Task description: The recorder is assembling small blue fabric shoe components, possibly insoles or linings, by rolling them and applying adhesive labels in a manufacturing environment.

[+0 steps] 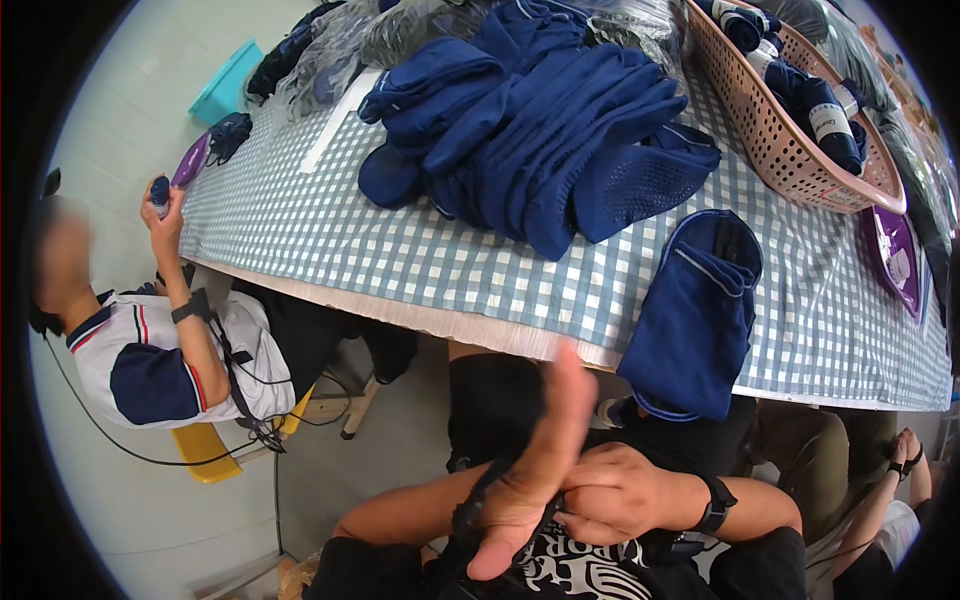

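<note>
My left hand is raised over my lap, in front of the table edge. Its fingers are stretched out and the thumb stands apart; the fingertips are slightly blurred. A black strap circles my left wrist. Closed beside the left palm and wrist, my right hand has its fingers curled; whatever they grip, perhaps the strap, is hidden. Beyond my hands, a folded navy fabric piece with light piping lies partly over the table's front edge. A heap of similar navy fabric pieces, some with dotted soles, sits farther back.
The table wears a checked cloth. At the right stands a pink basket with rolled, banded navy bundles, near a purple tray. Clear plastic bags lie behind. One person sits at left holding a navy roll; another sits at right.
</note>
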Demonstrator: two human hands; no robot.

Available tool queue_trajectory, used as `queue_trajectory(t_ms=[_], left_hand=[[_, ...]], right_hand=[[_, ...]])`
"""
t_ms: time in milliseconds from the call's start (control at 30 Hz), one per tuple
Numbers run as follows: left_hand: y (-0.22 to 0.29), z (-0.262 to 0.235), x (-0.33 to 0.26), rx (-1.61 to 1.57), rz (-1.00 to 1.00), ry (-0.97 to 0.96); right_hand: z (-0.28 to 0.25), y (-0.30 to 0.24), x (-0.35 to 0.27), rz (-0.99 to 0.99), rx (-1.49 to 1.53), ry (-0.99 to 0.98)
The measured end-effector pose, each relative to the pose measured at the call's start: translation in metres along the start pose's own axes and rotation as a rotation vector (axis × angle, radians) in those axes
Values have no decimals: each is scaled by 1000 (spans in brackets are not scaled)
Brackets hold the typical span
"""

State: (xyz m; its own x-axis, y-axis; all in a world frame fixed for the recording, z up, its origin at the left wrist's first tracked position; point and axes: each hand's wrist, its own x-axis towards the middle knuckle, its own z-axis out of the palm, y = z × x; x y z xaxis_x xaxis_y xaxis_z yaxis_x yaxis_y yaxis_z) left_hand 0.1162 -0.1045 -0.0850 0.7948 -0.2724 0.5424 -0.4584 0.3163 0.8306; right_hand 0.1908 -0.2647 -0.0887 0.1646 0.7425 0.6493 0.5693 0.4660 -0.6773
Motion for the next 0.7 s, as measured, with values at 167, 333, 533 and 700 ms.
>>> queue_trajectory(t_ms=[167,333,533,700], left_hand=[[7,15,6,108,49,316],[5,19,29,103,25,632],[12,25,41,25,-26,651],[-2,8,34,203,140,577]], right_hand=[[3,-1,-3,21,35,7],[12,2,-5,9,51,56],[11,-6,-1,-5,48,18],[17,-5,1,0,62,23]])
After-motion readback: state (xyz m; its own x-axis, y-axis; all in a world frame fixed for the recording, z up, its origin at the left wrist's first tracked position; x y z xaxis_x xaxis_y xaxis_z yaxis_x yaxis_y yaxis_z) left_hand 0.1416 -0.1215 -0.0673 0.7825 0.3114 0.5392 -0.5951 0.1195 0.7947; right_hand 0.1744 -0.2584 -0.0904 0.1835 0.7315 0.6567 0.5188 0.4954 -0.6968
